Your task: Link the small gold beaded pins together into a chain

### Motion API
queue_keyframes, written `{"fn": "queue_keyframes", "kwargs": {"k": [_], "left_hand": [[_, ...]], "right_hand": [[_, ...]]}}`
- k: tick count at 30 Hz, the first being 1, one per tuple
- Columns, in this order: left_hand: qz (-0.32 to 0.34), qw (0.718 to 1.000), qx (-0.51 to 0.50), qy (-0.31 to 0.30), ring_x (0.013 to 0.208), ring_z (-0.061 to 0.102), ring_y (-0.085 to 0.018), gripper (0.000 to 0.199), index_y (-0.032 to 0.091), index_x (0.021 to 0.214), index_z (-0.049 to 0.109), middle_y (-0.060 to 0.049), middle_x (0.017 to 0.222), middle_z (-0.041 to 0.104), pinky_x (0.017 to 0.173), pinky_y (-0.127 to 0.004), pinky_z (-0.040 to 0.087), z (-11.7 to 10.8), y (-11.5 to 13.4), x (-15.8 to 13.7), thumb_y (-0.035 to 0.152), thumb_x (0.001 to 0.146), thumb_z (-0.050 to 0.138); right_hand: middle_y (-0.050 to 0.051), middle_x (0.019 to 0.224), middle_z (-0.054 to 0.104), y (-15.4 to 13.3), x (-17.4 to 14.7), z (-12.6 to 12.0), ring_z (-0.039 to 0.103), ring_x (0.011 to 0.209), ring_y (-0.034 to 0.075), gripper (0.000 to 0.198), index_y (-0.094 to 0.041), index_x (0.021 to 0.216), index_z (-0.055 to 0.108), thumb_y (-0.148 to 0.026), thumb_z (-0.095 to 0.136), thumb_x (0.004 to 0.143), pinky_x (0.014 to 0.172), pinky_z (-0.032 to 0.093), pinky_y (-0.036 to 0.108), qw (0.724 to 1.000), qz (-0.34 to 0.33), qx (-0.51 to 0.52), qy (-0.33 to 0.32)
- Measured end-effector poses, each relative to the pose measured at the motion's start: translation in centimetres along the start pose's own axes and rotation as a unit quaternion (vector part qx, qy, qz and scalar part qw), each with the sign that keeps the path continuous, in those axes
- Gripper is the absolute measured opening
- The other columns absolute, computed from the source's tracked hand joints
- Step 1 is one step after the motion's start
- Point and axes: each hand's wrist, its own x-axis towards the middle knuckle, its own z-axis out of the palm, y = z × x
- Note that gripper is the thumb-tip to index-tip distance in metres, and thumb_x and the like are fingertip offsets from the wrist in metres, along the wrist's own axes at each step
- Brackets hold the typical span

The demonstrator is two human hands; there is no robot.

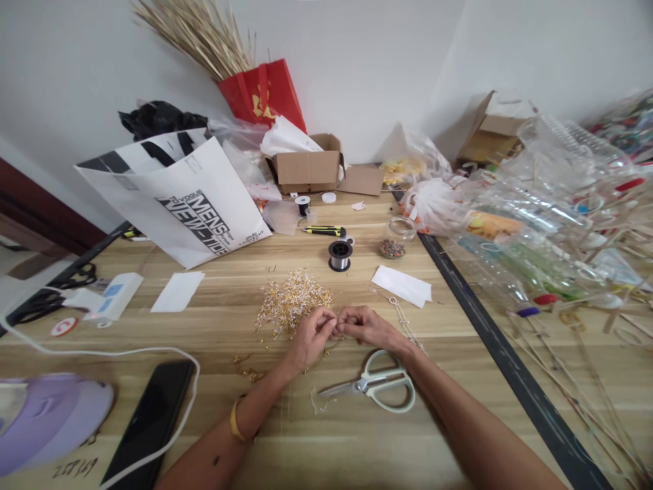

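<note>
My left hand point(312, 335) and my right hand point(368, 325) meet fingertip to fingertip above the table, both in a pinch. Whatever lies between the fingers is too small to make out. Just behind my left hand is a loose pile of gold and clear beads point(288, 299). Below the hands runs a thin strand with gold beads point(326, 352), partly hidden. Scissors point(375, 384) with pale green handles lie under my right wrist. A beaded chain point(400, 314) rests to the right of that hand, and more gold beads point(249, 373) lie left of my left wrist.
A spool of wire point(340, 256), a glass jar of beads point(396, 239) and a utility knife point(324, 231) stand or lie farther back. White paper point(403, 284) is on the right. Left are a phone point(153, 415), power strip point(115, 299) and white bag point(188, 204). Plastic bottles point(510, 238) crowd the right.
</note>
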Motion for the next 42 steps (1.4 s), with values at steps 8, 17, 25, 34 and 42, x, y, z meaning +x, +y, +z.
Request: {"fn": "queue_keyframes", "kwargs": {"k": [8,17,25,34,42], "left_hand": [[-0.036,0.999,-0.017,-0.008,0.065,0.06,-0.014,0.013,0.015,0.078,0.054,-0.001,0.068,0.06,0.062,-0.025,0.048,-0.1,-0.3,0.3,0.027,0.077,0.058],[-0.043,0.999,0.003,0.004,0.058,0.055,-0.012,0.015,0.013,0.073,0.057,0.0,0.064,0.061,0.055,-0.021,0.041,0.1,-0.3,0.5,0.022,0.067,0.068],[-0.031,0.999,0.041,0.005,0.057,0.052,-0.011,0.005,0.012,0.069,0.06,0.0,0.061,0.059,0.055,-0.021,0.039,0.6,-0.3,0.6,0.017,0.069,0.06],[-0.004,0.996,0.084,0.006,0.054,0.047,-0.01,0.008,0.013,0.065,0.061,0.002,0.057,0.055,0.051,-0.019,0.034,0.5,-0.3,0.3,0.018,0.072,0.059],[-0.015,0.996,0.088,0.014,0.052,0.045,-0.01,0.011,0.014,0.063,0.06,0.002,0.056,0.054,0.052,-0.02,0.035,0.3,0.4,0.0,0.021,0.071,0.06]], "right_hand": [[-0.006,0.053,0.043,-0.4,-0.1,0.0,0.035,0.043,0.005,0.032,-0.015,0.077,0.058,-0.047,0.056,0.079,0.039,0.031,0.015,1.0,0.012,0.016,0.013],[-0.005,0.056,0.046,-0.5,-0.3,-0.1,0.039,0.045,0.005,0.033,-0.015,0.076,0.059,-0.047,0.058,0.079,0.04,0.035,0.015,0.999,0.008,0.043,0.015],[-0.004,0.056,0.049,-0.8,-0.3,-0.1,0.041,0.045,0.005,0.034,-0.014,0.076,0.061,-0.047,0.061,0.077,0.041,0.036,0.015,0.999,0.007,0.044,0.03],[-0.005,0.054,0.048,-1.0,-0.4,0.0,0.041,0.044,0.005,0.032,-0.015,0.074,0.058,-0.047,0.06,0.076,0.041,0.034,0.016,0.998,0.008,0.035,0.052],[-0.005,0.056,0.047,-0.6,-0.3,0.1,0.04,0.045,0.005,0.031,-0.015,0.075,0.057,-0.045,0.059,0.078,0.041,0.033,0.017,0.998,0.017,0.015,0.051]]}}
